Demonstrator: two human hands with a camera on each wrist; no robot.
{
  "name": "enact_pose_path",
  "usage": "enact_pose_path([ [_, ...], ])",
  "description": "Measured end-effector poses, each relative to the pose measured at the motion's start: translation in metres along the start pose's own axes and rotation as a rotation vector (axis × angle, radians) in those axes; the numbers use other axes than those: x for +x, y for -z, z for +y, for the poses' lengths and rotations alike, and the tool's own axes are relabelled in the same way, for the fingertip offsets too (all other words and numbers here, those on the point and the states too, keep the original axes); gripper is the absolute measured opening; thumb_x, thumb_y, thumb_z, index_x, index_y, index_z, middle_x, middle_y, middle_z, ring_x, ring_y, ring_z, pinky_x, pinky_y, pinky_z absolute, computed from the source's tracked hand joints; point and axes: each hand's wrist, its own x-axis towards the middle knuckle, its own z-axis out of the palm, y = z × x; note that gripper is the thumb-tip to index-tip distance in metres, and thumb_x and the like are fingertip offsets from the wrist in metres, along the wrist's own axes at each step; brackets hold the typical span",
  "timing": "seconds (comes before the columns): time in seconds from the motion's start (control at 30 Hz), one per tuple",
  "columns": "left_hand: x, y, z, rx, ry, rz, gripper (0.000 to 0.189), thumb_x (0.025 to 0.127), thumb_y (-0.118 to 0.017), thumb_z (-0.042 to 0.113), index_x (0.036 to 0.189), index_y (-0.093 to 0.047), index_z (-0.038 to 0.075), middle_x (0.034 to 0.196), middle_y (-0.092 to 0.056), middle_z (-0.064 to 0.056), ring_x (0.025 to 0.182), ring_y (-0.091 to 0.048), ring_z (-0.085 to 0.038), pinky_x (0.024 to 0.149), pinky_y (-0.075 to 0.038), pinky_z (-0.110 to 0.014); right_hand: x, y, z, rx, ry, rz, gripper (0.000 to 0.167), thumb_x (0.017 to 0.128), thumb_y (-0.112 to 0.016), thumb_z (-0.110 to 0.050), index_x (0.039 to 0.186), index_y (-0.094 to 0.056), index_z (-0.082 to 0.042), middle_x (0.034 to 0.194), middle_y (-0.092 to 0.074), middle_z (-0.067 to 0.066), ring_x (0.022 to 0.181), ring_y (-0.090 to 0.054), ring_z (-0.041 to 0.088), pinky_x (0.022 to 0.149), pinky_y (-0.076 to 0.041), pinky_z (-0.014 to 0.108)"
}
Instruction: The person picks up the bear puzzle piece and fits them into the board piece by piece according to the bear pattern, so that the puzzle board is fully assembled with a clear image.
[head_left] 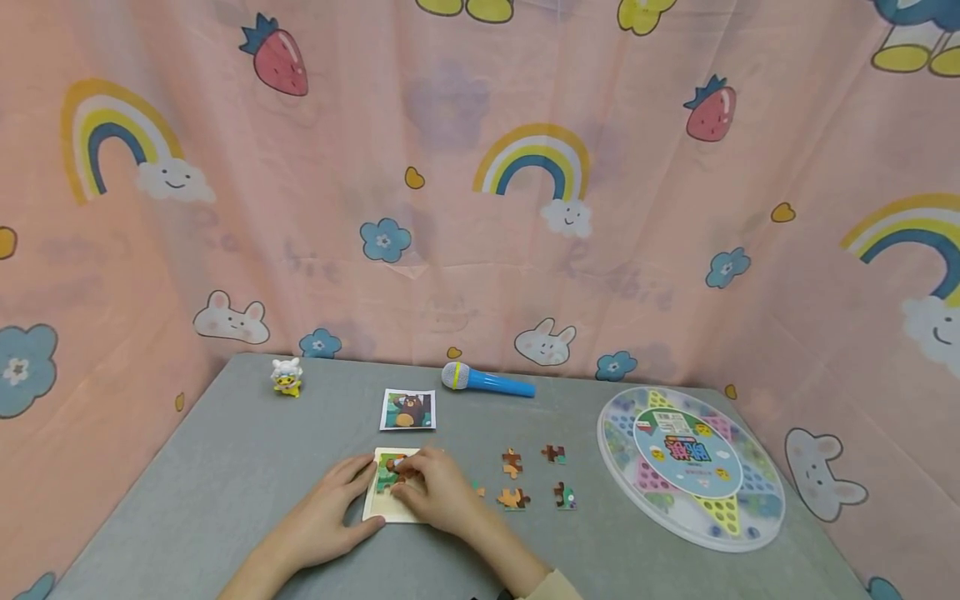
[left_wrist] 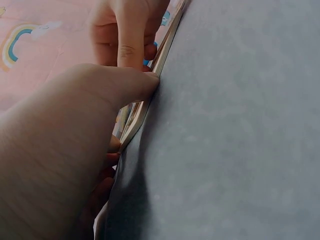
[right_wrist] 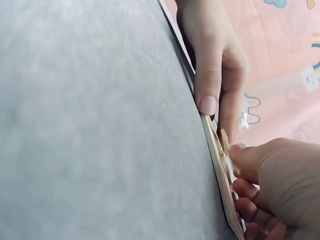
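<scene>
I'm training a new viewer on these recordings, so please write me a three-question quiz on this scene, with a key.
1. Which hand pinches a puzzle piece?
2. True or false: the blue microphone lies farther from the person than the puzzle tray.
3. Fill in the blank: from the person's viewpoint, the round game board lies toward the ____ end of the table.

Key:
1. The right hand.
2. True.
3. Right.
</scene>
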Motion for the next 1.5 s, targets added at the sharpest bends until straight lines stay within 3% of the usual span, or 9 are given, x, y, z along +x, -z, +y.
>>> enact_pose_path([
  [0.2,-0.0012,0.0016,0.0018,0.0,-0.025,0.009,0.078,0.093,-0.082,0.044,0.152,-0.056,-0.001,0.16,-0.05,-0.014,0.146,-0.047,-0.038,0.114,-0.046,-0.061,-0.0022,-0.0038,0.0015,-0.008,0.005,0.0,0.023,0.098,-0.079,-0.028,0.114,-0.08,-0.011,0.104,-0.069,-0.004,0.095,-0.058,0.003,0.084,-0.051,0.022],
  [0.4,-0.0021,0.0027,0.0017,0.03,-0.13,0.067,0.058,0.089,-0.087,0.034,0.138,-0.072,0.006,0.149,-0.063,-0.006,0.136,-0.058,-0.034,0.107,-0.052,-0.058,-0.003,-0.0053,0.002,0.005,-0.001,0.007,0.026,0.098,-0.079,-0.028,0.117,-0.08,-0.011,0.105,-0.069,-0.004,0.092,-0.056,0.003,0.08,-0.049,0.02],
  [0.5,-0.0016,0.0037,0.0016,0.048,-0.162,0.078,0.052,0.09,-0.086,0.034,0.133,-0.075,0.008,0.143,-0.067,-0.004,0.132,-0.062,-0.031,0.105,-0.054,-0.057,-0.0032,-0.0052,0.0013,-0.014,0.0,0.011,0.025,0.098,-0.079,-0.028,0.118,-0.08,-0.012,0.107,-0.069,-0.004,0.097,-0.058,0.004,0.088,-0.052,0.025],
  [0.63,-0.0011,0.005,0.0019,0.059,-0.159,0.073,0.053,0.09,-0.086,0.036,0.134,-0.075,0.007,0.141,-0.069,-0.004,0.13,-0.063,-0.029,0.104,-0.054,-0.056,-0.0036,-0.0059,0.0007,-0.017,0.0,0.015,0.024,0.098,-0.079,-0.026,0.118,-0.08,-0.012,0.109,-0.069,-0.003,0.101,-0.06,0.006,0.092,-0.053,0.027],
  [0.77,-0.0009,0.0057,0.0026,0.063,-0.143,0.062,0.056,0.09,-0.085,0.037,0.136,-0.073,0.006,0.141,-0.069,-0.004,0.131,-0.062,-0.03,0.106,-0.053,-0.056,-0.0038,-0.0066,0.0012,0.006,0.0,0.017,0.024,0.098,-0.079,-0.024,0.118,-0.08,-0.011,0.108,-0.069,-0.003,0.099,-0.058,0.005,0.085,-0.051,0.022],
  [1.5,-0.0015,0.0036,0.0028,0.079,-0.135,0.065,0.061,0.091,-0.084,0.037,0.138,-0.07,0.001,0.147,-0.064,-0.007,0.137,-0.058,-0.035,0.109,-0.05,-0.058,-0.0051,-0.0088,0.0022,0.002,-0.009,0.037,0.022,0.098,-0.079,-0.026,0.117,-0.079,-0.015,0.103,-0.067,-0.006,0.093,-0.054,0.002,0.081,-0.048,0.02],
])
